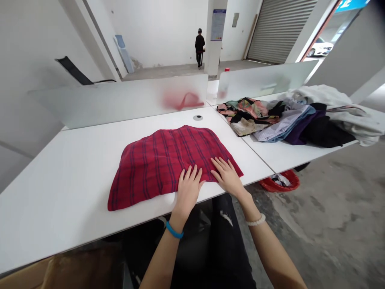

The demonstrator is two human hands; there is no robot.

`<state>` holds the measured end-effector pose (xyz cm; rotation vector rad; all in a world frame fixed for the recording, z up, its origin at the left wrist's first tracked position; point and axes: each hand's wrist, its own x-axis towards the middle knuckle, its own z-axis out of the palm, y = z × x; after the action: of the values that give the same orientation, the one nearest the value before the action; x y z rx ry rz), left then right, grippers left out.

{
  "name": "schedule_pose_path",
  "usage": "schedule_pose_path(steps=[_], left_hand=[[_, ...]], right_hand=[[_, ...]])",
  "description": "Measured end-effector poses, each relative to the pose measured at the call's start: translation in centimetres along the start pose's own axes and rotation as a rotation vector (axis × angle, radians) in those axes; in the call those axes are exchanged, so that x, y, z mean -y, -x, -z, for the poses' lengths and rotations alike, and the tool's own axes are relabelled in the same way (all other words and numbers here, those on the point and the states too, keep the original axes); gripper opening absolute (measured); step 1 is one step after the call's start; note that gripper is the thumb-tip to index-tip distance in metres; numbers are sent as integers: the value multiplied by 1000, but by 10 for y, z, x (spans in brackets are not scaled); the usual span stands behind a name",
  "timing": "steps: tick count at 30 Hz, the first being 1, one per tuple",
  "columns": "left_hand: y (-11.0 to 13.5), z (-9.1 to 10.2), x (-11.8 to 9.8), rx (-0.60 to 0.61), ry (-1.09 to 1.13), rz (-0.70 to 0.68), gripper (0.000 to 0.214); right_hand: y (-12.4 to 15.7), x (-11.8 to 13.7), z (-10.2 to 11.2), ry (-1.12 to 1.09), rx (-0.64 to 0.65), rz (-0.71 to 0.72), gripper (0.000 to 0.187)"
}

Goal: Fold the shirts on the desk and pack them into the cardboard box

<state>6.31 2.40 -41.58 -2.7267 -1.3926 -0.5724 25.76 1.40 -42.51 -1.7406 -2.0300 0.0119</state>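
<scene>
Head view — hands (pixel 189 189) (pixel 227 176) spread flat on plaid cloth (pixel 162 160).

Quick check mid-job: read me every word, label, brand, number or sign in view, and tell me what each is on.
Nothing can be read with certainty.
Poster on the pillar: printed lines under a dark heading, too small to read.
Blue sign, top right: white marks, cut off by the picture's edge, not safely readable.
Red cloth: no lettering shows, only plaid.
</scene>
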Motion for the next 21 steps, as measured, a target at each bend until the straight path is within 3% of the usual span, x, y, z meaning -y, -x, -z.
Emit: schedule_pose_path(steps=[3, 6, 8, 9, 12, 14, 18, 21], left_hand=[[1, 0, -1, -29, 29, 15, 41], [3, 4, -1, -52, 121, 44, 39], [5, 8, -1, -59, 213, 85, 39], [6, 11, -2, -62, 260, 105, 39], [14, 21, -14, -60, 366, 111, 39], [20, 29, -25, -12, 384, 56, 39], [27, 48, -41, 111, 366, -45, 41], [24, 57, -31, 71, 389, 2, 43]], right_hand=[[14, 9, 7, -374, -174, -92, 41], [46, 27, 8, -891, -515, -366, 37], [70, 39, 6, -1196, -659, -559, 41], [81, 44, 4, -1320, -644, -630, 41], [96, 50, 5, -1601, -333, -737, 33], [92, 50, 11, -1698, -260, -759, 37], [71, 48, 22, -1664, -480, -829, 31], [63, 50, 19, -1611, -564, -944, 28]])
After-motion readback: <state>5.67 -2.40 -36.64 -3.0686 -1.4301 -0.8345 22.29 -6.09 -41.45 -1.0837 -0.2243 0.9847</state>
